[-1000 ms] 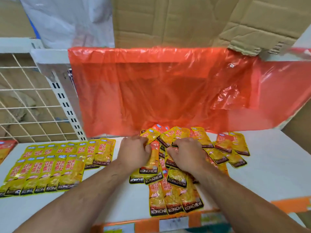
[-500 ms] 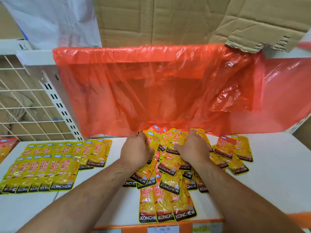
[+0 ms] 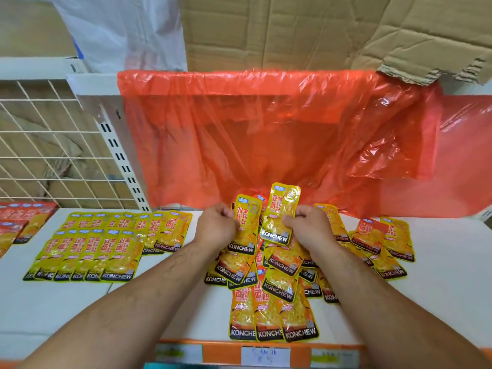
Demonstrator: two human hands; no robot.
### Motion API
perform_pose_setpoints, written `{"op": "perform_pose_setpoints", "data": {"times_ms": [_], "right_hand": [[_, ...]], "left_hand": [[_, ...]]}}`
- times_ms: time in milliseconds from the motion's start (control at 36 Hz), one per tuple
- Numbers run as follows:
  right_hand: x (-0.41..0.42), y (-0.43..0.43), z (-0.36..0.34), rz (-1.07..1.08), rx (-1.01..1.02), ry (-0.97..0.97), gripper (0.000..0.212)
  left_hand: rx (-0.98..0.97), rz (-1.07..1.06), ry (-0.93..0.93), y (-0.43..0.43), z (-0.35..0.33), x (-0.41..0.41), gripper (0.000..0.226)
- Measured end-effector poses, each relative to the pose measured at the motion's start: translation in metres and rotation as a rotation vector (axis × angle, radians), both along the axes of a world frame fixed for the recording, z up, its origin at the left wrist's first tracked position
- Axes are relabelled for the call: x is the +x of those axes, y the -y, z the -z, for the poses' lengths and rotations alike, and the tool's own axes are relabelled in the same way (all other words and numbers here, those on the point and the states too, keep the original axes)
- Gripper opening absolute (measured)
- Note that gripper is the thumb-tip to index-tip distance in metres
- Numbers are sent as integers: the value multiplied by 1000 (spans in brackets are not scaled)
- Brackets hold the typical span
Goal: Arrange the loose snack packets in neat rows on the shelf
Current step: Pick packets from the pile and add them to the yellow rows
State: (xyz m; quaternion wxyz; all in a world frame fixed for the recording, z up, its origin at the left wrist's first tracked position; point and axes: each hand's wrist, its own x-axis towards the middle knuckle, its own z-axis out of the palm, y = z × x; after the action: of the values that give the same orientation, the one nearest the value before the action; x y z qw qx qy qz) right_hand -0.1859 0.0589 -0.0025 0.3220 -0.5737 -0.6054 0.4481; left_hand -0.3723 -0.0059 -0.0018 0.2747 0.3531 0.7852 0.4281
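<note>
A loose heap of yellow KONCHEW snack packets [image 3: 279, 286] lies in the middle of the white shelf [image 3: 439, 288]. My left hand [image 3: 217, 227] grips one yellow packet [image 3: 246, 225] by its left edge, lifted above the heap. My right hand [image 3: 306, 229] holds another packet [image 3: 281, 213] upright, slightly higher. Three packets [image 3: 271, 318] lie side by side at the shelf's front edge. To the left, two neat overlapping rows of packets [image 3: 106, 246] lie flat. More loose packets [image 3: 383, 243] are scattered to the right.
A red plastic sheet [image 3: 266, 139] hangs behind the heap. A white wire grid [image 3: 53, 145] and slotted upright [image 3: 119, 161] stand at the back left. Cardboard [image 3: 292, 30] sits on the upper shelf. Red packets [image 3: 18, 219] lie at far left. Price labels [image 3: 266, 355] line the front edge.
Both hands have come up out of the heap, each lifting a packet. The two held packets now stand higher and more upright above the pile.
</note>
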Motion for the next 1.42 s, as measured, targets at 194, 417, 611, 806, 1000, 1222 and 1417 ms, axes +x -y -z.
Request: {"op": "perform_pose_setpoints", "data": {"times_ms": [194,417,611,806,1000,1222,1417], "right_hand": [[-36,28,-1,-227,4,-43,44],[-87,53,3,-308,-54,-13,40],[-139,80,11,-339,-72,1,20],[-173,103,21,-324,-92,32,15],[-194,114,29,-258,-100,66,18],[-195,118,29,-205,-105,100,31],[-192,121,30,-196,-113,103,30]], "left_hand": [[67,-104,143,29,0,-18,22],[106,-182,232,68,3,-64,28],[52,-208,117,104,13,-117,26],[-81,-193,-62,127,23,-163,31],[-124,-115,-203,127,25,-188,16],[-153,31,-450,121,32,-198,20],[-161,88,-522,120,32,-199,12]]}}
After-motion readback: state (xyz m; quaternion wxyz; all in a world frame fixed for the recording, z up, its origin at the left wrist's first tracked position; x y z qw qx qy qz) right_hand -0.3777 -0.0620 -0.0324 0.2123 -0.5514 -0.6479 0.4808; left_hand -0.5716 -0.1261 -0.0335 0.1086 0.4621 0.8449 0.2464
